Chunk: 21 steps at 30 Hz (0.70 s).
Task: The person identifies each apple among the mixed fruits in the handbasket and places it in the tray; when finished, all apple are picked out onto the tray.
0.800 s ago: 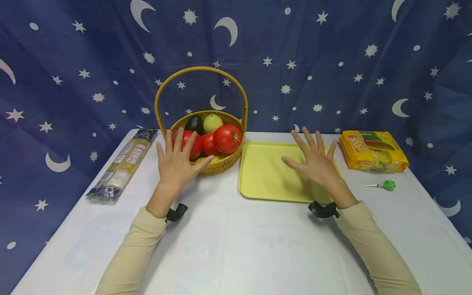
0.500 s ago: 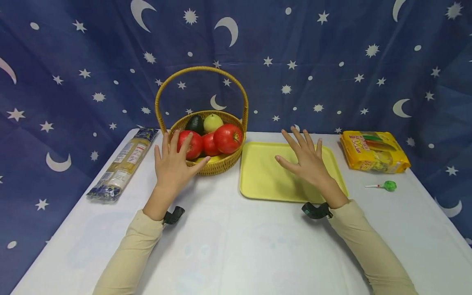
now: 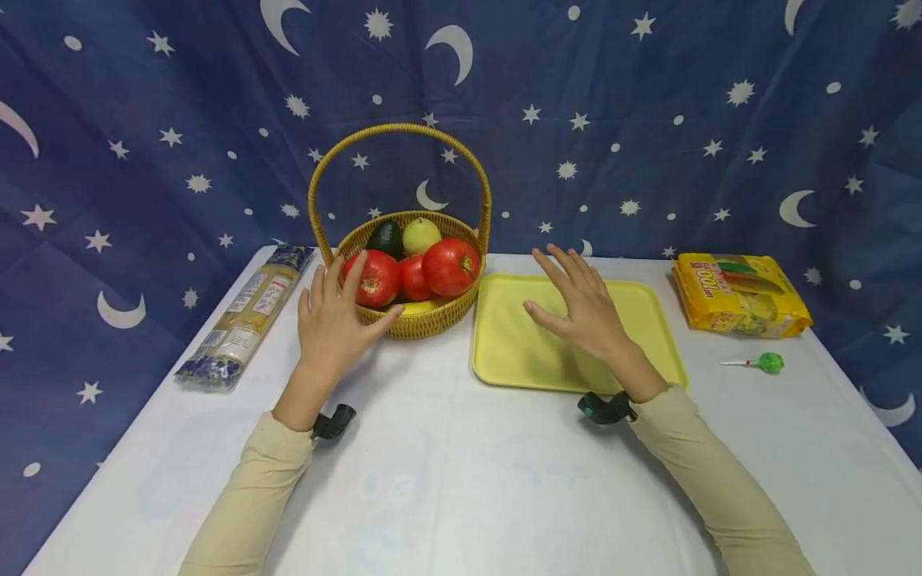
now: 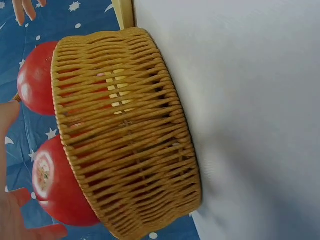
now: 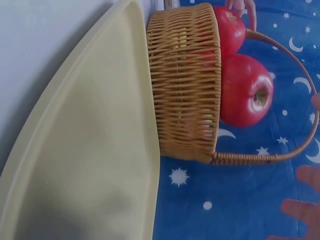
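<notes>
A wicker basket [image 3: 435, 323] with a tall arched handle stands at the back, left of centre. It holds several large red apples [image 3: 451, 266], a dark avocado [image 3: 385, 238], a pale green round fruit [image 3: 421, 235] and something yellow low at the front. My left hand [image 3: 330, 324], fingers spread, hovers in front of the basket's left side and overlaps it. Over the pale yellow tray [image 3: 515, 360] my right hand [image 3: 587, 312] hangs with spread fingers, holding nothing. The left wrist view shows the basket's woven wall [image 4: 120, 135] close up; fingers [image 5: 305, 212] edge into the right wrist view.
A long clear packet of dry noodles or pasta [image 3: 248, 316] lies at the table's left edge. On the right are a yellow packet [image 3: 742, 294] and a green lollipop [image 3: 771, 363]. A dark blue star-and-moon curtain [image 3: 547, 80] hangs behind the white-covered table [image 3: 461, 480].
My right hand has moved left over the tray, its fingers slightly more bent. My left hand has drifted a little left. The whole scene shifts slightly in the head view.
</notes>
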Available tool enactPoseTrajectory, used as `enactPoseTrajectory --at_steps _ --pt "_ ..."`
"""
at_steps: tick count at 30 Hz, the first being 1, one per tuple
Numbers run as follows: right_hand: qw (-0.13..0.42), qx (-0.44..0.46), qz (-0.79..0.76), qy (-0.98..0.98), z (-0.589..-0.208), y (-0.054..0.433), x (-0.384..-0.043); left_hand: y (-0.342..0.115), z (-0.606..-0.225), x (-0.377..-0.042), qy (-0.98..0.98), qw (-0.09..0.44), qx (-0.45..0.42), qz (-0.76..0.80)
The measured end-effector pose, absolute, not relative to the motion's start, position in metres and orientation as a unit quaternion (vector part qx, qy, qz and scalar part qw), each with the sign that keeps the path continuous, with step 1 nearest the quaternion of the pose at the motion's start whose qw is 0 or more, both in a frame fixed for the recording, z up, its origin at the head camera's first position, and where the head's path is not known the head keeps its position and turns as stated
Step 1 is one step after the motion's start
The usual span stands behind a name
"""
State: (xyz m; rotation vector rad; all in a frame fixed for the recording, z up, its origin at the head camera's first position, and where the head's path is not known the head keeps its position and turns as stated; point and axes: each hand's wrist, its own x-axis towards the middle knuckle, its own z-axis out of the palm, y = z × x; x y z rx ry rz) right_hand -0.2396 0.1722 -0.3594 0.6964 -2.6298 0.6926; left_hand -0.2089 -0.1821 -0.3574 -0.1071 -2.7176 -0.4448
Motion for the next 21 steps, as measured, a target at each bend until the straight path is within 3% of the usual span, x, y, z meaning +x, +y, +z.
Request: enactPoseTrajectory --at_steps 21 --pt "0.099 0.267 0.346 -0.894 -0.351 0.137 -0.242 -0.204 -0.378 -0.218 -0.964 0.161 0.003 -0.211"
